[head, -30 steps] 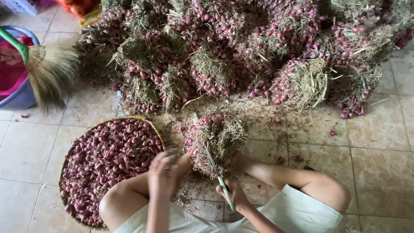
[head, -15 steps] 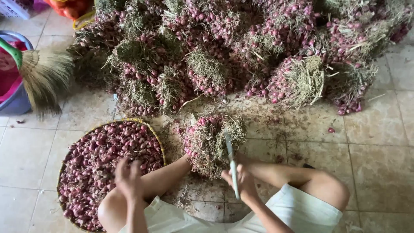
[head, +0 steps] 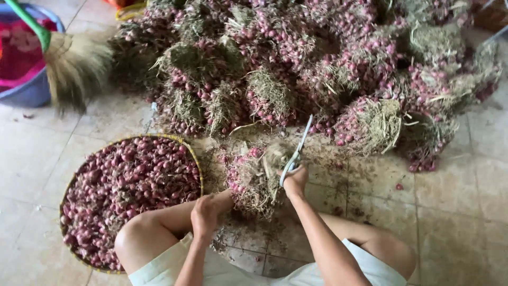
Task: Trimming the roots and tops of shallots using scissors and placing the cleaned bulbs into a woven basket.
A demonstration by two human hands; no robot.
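My right hand grips a pair of scissors with the blades pointing up and away, over a bunch of red shallots with dry tops on the floor between my knees. My left hand rests with curled fingers near my left knee, just left of that bunch, and I cannot see anything in it. A round woven basket full of loose trimmed shallots sits to the left of my left leg.
A big heap of bundled shallots with dry stalks fills the tiled floor ahead. A straw broom with a green handle lies over a blue basin at the upper left. Loose husks litter the tiles.
My left hand came back from over the basket to beside the bunch. My right hand lifted the scissors from low by my leg to upright above the bunch.
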